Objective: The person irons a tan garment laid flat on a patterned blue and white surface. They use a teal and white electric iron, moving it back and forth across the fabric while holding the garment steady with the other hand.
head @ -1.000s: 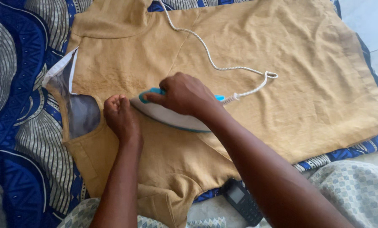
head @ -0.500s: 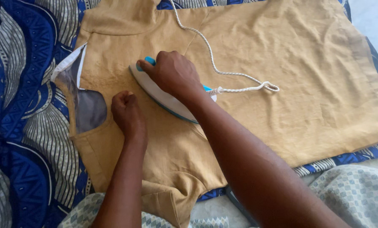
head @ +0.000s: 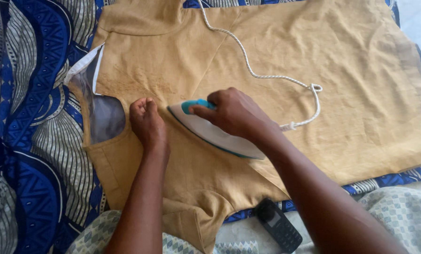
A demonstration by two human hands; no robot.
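Just left of the right hand (head: 236, 115), whose fingers grip the iron (head: 210, 131), the fisted left hand (head: 147, 122) pins the tan shirt (head: 276, 51); wrinkles beyond the fingers look unpressed.

The flat mustard-yellow cloth garment (head: 285, 61) is showing one plain, unpatterned ochre tone, with a darker brownish speckling near its neckline; the neck opening is showing a white edge and a grey lining (head: 104, 113); the small electric iron (head: 210, 129) is showing a white body with a teal-blue handle and a thin teal rim; the twisted braided cord (head: 262, 75) is showing off-white; the patterned bed sheet (head: 27, 131) underneath is carrying deep blue bands with zigzags beside grey-and-white striped waves; the small keypad phone (head: 278, 226) is showing black; the checked fabric (head: 398, 211) nearby is showing pale grey-green diamonds.
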